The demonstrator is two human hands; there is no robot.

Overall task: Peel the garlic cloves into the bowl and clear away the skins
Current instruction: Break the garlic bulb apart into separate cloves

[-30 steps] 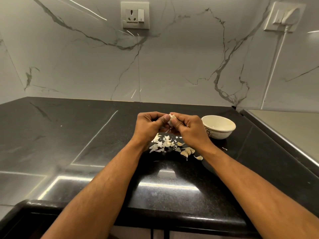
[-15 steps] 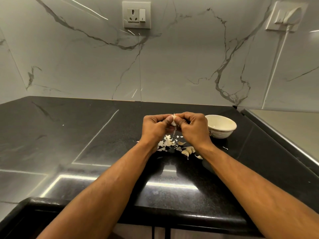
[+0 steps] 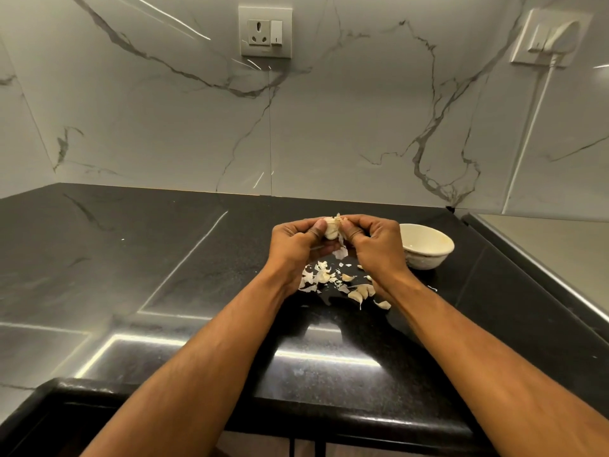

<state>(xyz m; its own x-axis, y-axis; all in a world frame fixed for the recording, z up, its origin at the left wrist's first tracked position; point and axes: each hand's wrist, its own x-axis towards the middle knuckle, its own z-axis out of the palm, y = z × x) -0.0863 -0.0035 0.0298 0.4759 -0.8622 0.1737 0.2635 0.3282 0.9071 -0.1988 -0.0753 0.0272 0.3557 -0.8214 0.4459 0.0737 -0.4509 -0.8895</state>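
Garlic clove [image 3: 331, 228] pinched between both hands above black tabletop [image 3: 164, 265]. Left hand [image 3: 296, 244] and right hand [image 3: 375, 247] together, fingertips clamped on it. Cream bowl [image 3: 425, 247] just right of right hand. Loose skins [image 3: 321, 277] scattered beneath.

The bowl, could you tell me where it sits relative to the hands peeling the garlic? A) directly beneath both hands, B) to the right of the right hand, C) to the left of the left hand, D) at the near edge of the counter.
B: the bowl stands on the counter just right of the right hand, while the left hand is farther from it.
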